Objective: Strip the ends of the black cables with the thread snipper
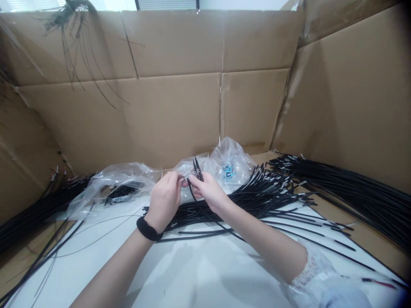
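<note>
My left hand [165,196], with a black band [149,229] at its wrist, is closed. Its fingertips pinch near the end of a black cable [192,191]; the exact end is too small to make out. Close against it, my right hand [208,190] is wrapped round a dark two-bladed pointed tool [197,169], perhaps snips, whose tips point up and away from me. The cable passes by the right fingers and runs down under the right forearm. Beneath both hands lies a bundle of black cables [250,201] with pale ends.
Clear plastic bags [233,160] lie behind the hands, with another bag [118,179] to the left. More black cables [346,184] are heaped at right, and others [41,205] at left. Tall cardboard walls [173,111] surround the white work surface [180,273]. Thin dark strands [77,25] hang over the back wall.
</note>
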Demonstrator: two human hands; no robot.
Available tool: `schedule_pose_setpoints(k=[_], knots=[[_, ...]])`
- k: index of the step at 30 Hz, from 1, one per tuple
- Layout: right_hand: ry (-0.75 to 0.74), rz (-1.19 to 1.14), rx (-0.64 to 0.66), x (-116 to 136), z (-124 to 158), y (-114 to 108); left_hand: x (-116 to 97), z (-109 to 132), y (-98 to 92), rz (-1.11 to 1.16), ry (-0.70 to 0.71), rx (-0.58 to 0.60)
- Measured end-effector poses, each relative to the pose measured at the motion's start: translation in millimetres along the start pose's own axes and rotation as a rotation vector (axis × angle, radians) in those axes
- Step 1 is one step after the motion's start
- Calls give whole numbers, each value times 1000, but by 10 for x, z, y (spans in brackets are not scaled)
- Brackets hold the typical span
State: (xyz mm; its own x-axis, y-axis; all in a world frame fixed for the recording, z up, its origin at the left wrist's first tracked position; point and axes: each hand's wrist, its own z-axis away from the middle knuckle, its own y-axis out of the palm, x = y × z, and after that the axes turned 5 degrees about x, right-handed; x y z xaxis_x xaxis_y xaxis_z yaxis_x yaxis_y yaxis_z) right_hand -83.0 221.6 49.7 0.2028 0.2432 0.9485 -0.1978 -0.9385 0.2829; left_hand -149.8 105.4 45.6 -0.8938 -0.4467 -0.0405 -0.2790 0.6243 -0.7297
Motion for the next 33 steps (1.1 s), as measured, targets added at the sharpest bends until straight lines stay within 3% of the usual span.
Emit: schedule_pose_setpoints(k=[4,7,12,17,24,29,33], knots=[[-15,132,-81,20,-33,-47,35,-4,66,-96,36,-54],[-1,93,-74,7,-59,-75,74,26,156,-128,41,-52],[-23,135,-123,-75,-116,-122,106,70,232,-29,-62,-6],[-85,248,-156,-170,-177,-170,106,115,239,170,-248,59],[-204,334,-358,-256,-274,-262,-56,216,323,582,-427,202],[-174,286,-321,-244,-226,-196,-294,148,487,766,-499,117],[-141,184,-300,-186,-143,-117,-346,39,567,923,-555,21]])
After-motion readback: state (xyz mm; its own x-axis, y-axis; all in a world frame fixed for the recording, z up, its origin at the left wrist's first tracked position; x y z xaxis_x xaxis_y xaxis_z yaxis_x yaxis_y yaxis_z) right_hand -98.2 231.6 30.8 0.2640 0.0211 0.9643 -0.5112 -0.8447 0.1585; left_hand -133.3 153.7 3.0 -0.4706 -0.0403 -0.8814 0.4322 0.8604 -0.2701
